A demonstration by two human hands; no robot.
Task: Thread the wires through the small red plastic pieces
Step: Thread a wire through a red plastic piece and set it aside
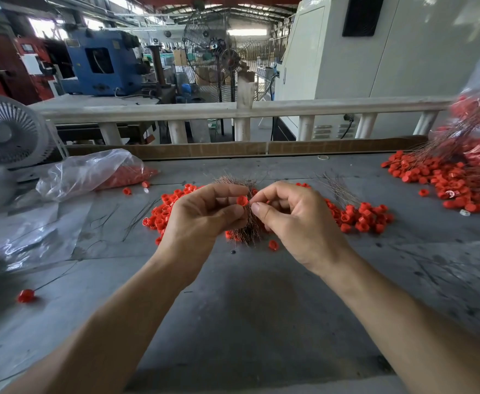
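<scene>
Left hand: we see the left hand (pixel 204 214) raised over the counter (pixel 261 294), thumb and forefinger curled and pinching one small red plastic piece (pixel 242 200).
Right hand: the right hand (pixel 295 220) meets it from the other side, its fingers (pixel 261 194) curled, tips right against that red piece; whether a wire sits in the pinch, we cannot tell.
Wire bundle: a brush of thin coppery wires (pixel 250 226) shows between and under both hands.
Loose pieces: we have red pieces scattered behind the left hand (pixel 166 207) and another cluster just right of the right hand (pixel 361 217), with one stray piece (pixel 273 244) near the wrist.
Threaded pile: far right, a heap of red pieces with wires (pixel 446 177) lies against a clear bag (pixel 477 115).
Left side: a plastic bag of red pieces (pixel 96 172) lies beside a small grey fan (pixel 8 132).
Near left edge: one red piece on a wire (pixel 26 295) lies alone.
</scene>
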